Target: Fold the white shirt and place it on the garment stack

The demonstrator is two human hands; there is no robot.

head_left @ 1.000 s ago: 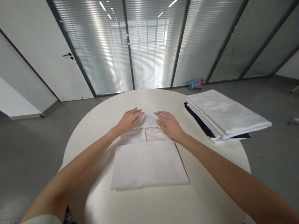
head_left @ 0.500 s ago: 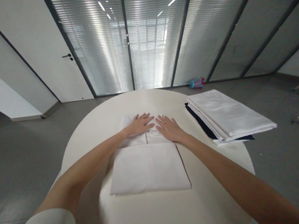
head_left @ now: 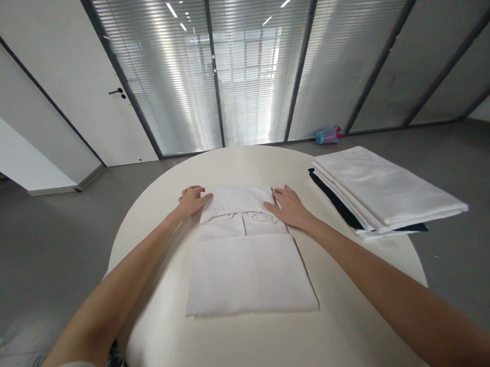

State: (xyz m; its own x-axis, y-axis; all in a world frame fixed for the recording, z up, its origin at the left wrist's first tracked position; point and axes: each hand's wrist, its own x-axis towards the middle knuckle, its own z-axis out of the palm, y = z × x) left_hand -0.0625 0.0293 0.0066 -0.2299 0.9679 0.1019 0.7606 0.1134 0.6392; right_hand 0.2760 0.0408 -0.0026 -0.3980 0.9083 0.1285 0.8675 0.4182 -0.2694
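A folded white shirt (head_left: 248,267) lies in the middle of the round white table (head_left: 256,350), its collar end (head_left: 237,198) toward the far side. My left hand (head_left: 191,200) rests at the collar's left edge, fingers curled against the cloth. My right hand (head_left: 289,207) lies flat at the collar's right edge, fingers stretched out and touching the fabric. Neither hand lifts anything.
A stack of folded white cloths with a dark one beneath (head_left: 380,193) sits at the table's right side. A blue and pink bottle (head_left: 329,135) lies on the grey floor by the glass wall. A white door (head_left: 96,93) stands at the left.
Both hands slid apart from the middle of the collar to its left and right edges. The collar now lies flat and smooth.
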